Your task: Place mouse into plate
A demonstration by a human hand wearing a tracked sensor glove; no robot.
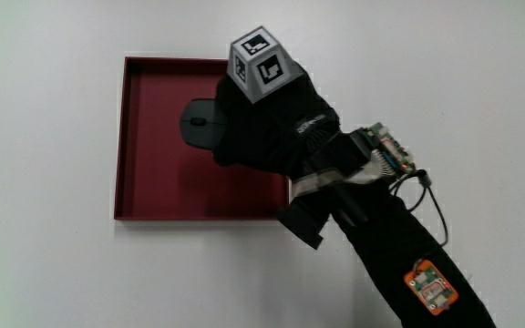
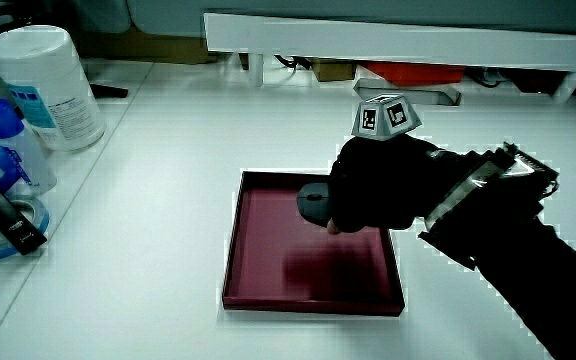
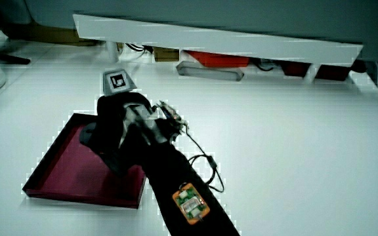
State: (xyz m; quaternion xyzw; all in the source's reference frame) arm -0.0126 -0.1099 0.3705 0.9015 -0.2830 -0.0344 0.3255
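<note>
A dark red square plate (image 1: 153,169) lies on the white table, also seen in both side views (image 2: 268,240) (image 3: 64,167). A black mouse (image 1: 199,123) is inside it, near the rim farthest from the person (image 2: 312,204). The hand (image 1: 267,123) in its black glove reaches over the plate, fingers curled on the mouse and covering half of it. The patterned cube (image 1: 261,62) sits on the hand's back (image 2: 378,185) (image 3: 120,124). Whether the mouse rests on the plate's floor or hangs just above it is unclear.
At the table's edge in a side view stand a white canister (image 2: 43,85), a blue-capped bottle (image 2: 8,140) and a tape roll with a black object (image 2: 8,225). A low white partition (image 2: 398,40) runs past the plate.
</note>
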